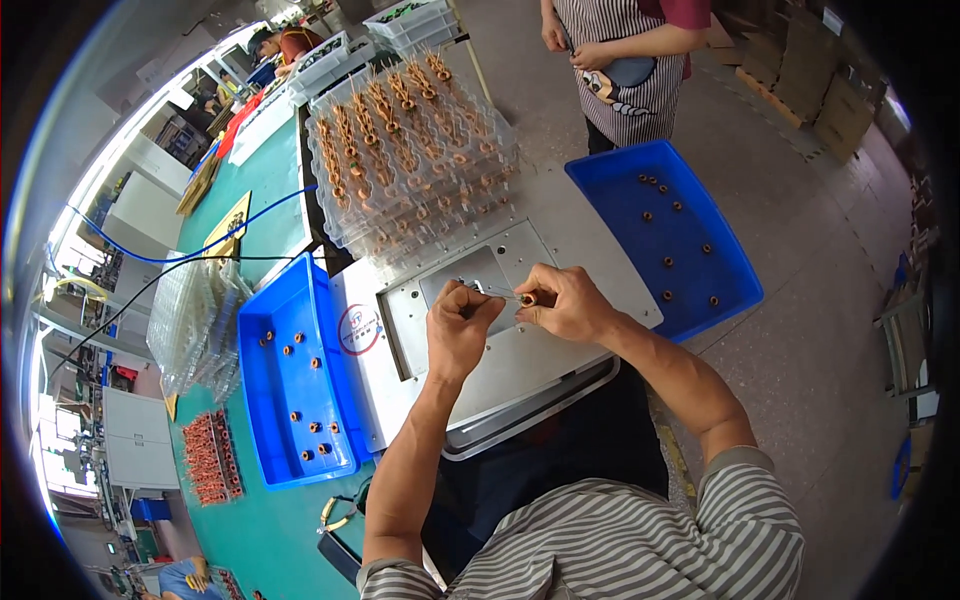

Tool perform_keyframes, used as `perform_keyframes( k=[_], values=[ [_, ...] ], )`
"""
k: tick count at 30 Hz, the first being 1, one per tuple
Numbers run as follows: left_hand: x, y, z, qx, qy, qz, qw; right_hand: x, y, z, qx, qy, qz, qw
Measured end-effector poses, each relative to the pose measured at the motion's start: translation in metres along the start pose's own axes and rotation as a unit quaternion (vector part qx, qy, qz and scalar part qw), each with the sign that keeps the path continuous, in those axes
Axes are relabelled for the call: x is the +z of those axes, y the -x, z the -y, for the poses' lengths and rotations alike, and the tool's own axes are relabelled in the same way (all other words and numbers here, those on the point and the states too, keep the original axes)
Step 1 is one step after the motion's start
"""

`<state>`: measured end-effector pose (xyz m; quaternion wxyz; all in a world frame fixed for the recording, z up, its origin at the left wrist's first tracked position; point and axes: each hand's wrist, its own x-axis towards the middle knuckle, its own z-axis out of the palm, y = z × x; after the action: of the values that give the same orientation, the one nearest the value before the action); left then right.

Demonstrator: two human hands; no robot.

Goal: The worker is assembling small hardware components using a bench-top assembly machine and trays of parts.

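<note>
Above the metal plate, my right hand (pixel 570 303) pinches a small copper-coloured ring coil (pixel 528 299) between thumb and fingertips. Thin pale wire leads (pixel 497 291) stretch from the coil toward my left hand (pixel 458 328). Its fingers are closed on them, though the exact grip is partly hidden by the knuckles. Both hands sit close together over the recessed opening of the silver metal plate (pixel 530 368). More ring coils lie scattered in a blue tray (pixel 350 440) to the left and a second blue tray (pixel 735 215) to the right.
Stacked clear plastic trays (pixel 350 225) full of copper coils stand just beyond the plate. On the green bench (pixel 270 540) at left are empty clear trays (pixel 195 320) and a batch of reddish parts (pixel 210 455). A person in a striped apron (pixel 635 85) stands at the far right.
</note>
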<state>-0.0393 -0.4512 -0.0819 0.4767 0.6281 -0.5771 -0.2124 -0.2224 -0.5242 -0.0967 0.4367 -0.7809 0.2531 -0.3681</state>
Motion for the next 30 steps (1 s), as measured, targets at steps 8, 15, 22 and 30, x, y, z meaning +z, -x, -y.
perform_keyframes(
  k=[8, 15, 22, 30],
  values=[
    [-0.001, 0.01, 0.041, 0.011, -0.031, -0.098, 0.995, -0.025, -0.019, -0.027, 0.063, -0.11, -0.161, 0.979],
    [0.004, 0.032, 0.07, -0.061, 0.092, -0.084, 0.99, -0.043, -0.011, -0.026, 0.028, -0.059, -0.234, 0.97],
    [-0.006, 0.032, 0.053, -0.061, 0.081, -0.086, 0.991, -0.046, -0.027, -0.001, -0.001, 0.118, -0.151, 0.981],
    [-0.017, 0.015, 0.069, -0.124, 0.29, -0.174, 0.933, -0.012, -0.093, 0.001, -0.051, 0.181, 0.106, 0.976]
  ],
)
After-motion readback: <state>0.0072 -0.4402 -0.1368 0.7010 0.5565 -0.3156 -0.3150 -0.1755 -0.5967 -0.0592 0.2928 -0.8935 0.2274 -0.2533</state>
